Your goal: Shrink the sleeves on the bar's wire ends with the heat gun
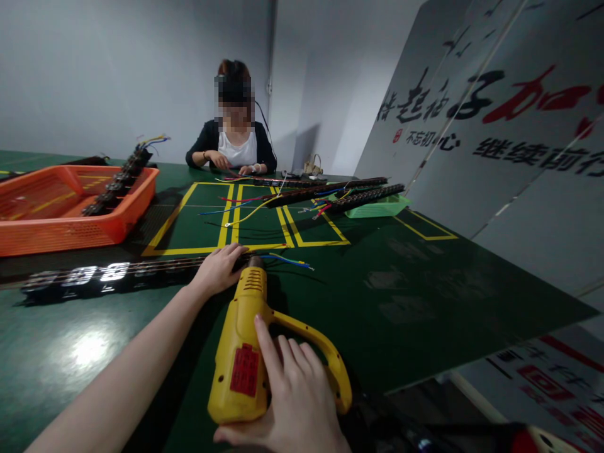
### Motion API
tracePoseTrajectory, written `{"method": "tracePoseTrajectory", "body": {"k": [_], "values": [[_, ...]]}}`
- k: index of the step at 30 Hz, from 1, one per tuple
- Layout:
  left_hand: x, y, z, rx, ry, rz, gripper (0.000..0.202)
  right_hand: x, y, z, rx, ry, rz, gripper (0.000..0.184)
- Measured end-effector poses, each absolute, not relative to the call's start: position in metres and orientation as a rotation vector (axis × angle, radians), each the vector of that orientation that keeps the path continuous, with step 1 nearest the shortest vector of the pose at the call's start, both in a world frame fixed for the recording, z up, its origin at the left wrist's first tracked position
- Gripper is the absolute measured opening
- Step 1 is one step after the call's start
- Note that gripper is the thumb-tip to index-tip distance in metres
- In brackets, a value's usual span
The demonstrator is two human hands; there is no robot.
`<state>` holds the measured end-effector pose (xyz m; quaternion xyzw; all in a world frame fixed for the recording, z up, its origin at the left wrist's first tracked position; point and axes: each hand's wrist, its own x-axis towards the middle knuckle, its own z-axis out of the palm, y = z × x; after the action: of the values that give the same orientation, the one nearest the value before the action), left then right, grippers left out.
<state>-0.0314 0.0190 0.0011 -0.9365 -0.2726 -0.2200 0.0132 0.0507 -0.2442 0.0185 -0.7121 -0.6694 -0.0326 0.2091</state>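
Right hand (287,402) wraps the handle of a yellow heat gun (243,343), nozzle pointing away from the wearer. Left hand (218,269) lies on the end of a long black strip (108,275), fingers curled over it. Blue and yellow wires (289,260) trail from the strip just past the nozzle. Green desk (425,283) is marked with yellow tape. Orange basket (61,214) sits far left. A green tray (377,207) holds more strips. A seated person (232,148) faces across, hands on the desk.
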Motion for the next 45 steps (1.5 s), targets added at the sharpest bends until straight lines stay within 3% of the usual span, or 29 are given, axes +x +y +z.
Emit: {"method": "tracePoseTrajectory", "body": {"k": [12,24,32,45], "values": [[-0.034,0.021,0.004,-3.058,-0.749,-1.143,0.028,0.078,-0.264,0.025,-2.042,-1.868,-0.125,0.125],[-0.028,0.024,-0.002,-2.986,-0.993,-1.144,0.026,0.103,-0.289,0.019,-2.067,-1.824,-0.482,0.128],[-0.025,0.022,0.002,-2.942,-0.977,-1.230,0.022,0.098,-0.284,0.015,-2.127,-1.781,-0.548,0.131],[-0.023,0.025,0.000,-2.910,-1.117,-1.083,0.031,0.073,-0.264,0.013,-2.126,-1.755,-0.290,0.129]]}}
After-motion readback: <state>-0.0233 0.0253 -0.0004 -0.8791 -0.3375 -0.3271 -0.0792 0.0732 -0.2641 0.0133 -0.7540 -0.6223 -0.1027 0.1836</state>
